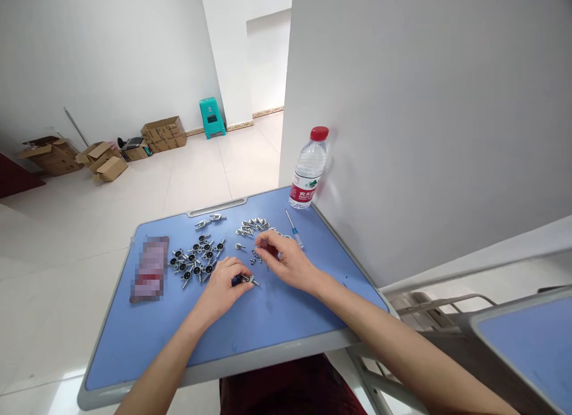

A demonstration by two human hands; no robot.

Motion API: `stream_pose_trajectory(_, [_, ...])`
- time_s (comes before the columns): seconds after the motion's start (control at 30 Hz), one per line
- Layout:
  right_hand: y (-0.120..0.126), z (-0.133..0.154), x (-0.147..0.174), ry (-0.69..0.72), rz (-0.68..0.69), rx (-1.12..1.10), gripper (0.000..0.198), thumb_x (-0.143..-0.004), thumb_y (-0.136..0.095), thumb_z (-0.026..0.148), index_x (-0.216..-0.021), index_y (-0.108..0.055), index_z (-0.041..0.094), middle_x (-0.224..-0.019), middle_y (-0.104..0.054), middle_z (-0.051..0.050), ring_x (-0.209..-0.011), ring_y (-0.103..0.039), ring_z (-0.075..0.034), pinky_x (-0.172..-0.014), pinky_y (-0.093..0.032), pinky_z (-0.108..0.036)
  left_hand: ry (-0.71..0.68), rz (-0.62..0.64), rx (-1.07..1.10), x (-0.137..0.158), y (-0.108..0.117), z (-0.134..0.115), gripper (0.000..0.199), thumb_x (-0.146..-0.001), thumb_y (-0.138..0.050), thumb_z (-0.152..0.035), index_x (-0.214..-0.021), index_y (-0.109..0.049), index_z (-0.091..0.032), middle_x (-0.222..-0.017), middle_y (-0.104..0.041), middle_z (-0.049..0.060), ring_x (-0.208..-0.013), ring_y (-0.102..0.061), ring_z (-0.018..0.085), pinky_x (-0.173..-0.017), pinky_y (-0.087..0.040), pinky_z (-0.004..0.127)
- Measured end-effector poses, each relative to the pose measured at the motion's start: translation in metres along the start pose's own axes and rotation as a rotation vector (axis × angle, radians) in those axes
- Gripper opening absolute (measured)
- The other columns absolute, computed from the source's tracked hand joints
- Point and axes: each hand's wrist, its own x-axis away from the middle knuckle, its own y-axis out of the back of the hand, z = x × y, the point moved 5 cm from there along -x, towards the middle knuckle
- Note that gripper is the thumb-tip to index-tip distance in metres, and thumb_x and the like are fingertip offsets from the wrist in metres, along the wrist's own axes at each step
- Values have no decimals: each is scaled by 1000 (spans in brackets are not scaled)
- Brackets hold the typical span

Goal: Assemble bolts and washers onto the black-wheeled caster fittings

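On the blue table (156, 337), my left hand (223, 287) is closed around a small metal fitting (250, 279), whose silver stem sticks out past the thumb. My right hand (288, 260) hovers just above and to the right, thumb and fingertips pinched together; whatever is between them is too small to make out. Tiny screws (254, 261) lie beneath its fingertips. A single silver piece (240, 246) rests to their left. Left of my left hand lies a cluster of several metal fittings with black round centres (196, 260). Several silver pieces (252, 225) are gathered behind my right hand.
A blue-handled screwdriver (295, 230) lies at the right, near an upright water bottle (309, 170) by the wall. Two forked metal pieces (210, 220) sit at the back. A purple, partly blurred flat object (151, 269) is on the left. Cardboard boxes (164, 133) and a teal stool (212, 117) stand beyond.
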Motion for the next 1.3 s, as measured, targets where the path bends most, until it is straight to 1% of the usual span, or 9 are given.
stream_pose_trajectory(0.1, [-8,3,2,68,219,146,10,-87,-48,12,-89,-54,20,-69,-59,2,-58,-50,-12,-56,-37,-23,-10,-3,-46,0,-2,-2,4,-82,-66,-16,-82,-64,-20,-87,-62,1,-88,-55,20,-86,-41,37])
stream_pose_trajectory(0.17, [-15,3,5,84,318,233,13,-84,-51,8,-85,-56,19,-67,-61,2,-56,-51,-12,-55,-34,-23,-29,-10,-71,0,-3,-3,5,-82,-66,-16,-81,-63,-20,-85,-62,0,-86,-55,20,-85,-41,37])
stream_pose_trajectory(0.33, [-28,1,10,156,394,300,13,-85,-54,9,-80,-60,19,-68,-65,1,-56,-55,-12,-52,-30,-23,-59,-30,-107,0,-5,-3,7,-82,-65,-13,-78,-62,-19,-82,-62,1,-85,-55,20,-82,-41,36])
stream_pose_trajectory(0.43, [-30,1,12,200,421,322,14,-84,-54,7,-81,-60,19,-71,-67,0,-58,-58,-13,-52,-31,-24,-53,-33,-107,0,-6,-2,8,-81,-66,-13,-77,-62,-18,-82,-63,1,-86,-56,20,-81,-41,36])
stream_pose_trajectory(0.6, [-30,-3,12,190,437,345,15,-83,-55,7,-82,-61,20,-71,-68,0,-59,-60,-14,-52,-31,-23,-30,-37,-93,1,-7,0,7,-81,-66,-14,-77,-62,-19,-84,-64,1,-87,-58,21,-83,-40,37])
stream_pose_trajectory(0.83, [-31,1,14,254,447,401,15,-86,-53,9,-78,-61,19,-69,-66,-1,-55,-57,-13,-49,-26,-25,8,-33,-77,2,-8,2,8,-80,-66,-12,-78,-63,-18,-84,-63,0,-89,-58,21,-85,-40,38])
stream_pose_trajectory(1.13, [-31,-2,18,300,418,492,20,-92,-45,14,-80,-60,19,-66,-65,-2,-51,-53,-13,-48,-23,-26,-3,-35,-82,2,-8,2,4,-82,-66,-15,-82,-65,-19,-84,-62,0,-88,-57,20,-85,-41,38])
stream_pose_trajectory(1.23, [-30,-3,18,286,410,500,20,-94,-45,17,-82,-61,19,-67,-65,-3,-51,-55,-14,-48,-25,-26,-3,-33,-96,2,-8,1,5,-82,-67,-14,-83,-65,-19,-84,-62,0,-88,-57,20,-85,-41,37])
stream_pose_trajectory(1.3, [-27,-4,16,228,387,483,18,-95,-46,21,-87,-62,19,-70,-67,-3,-54,-58,-15,-50,-30,-26,4,-28,-98,2,-8,1,6,-81,-68,-13,-82,-65,-19,-84,-62,0,-88,-57,20,-85,-40,37])
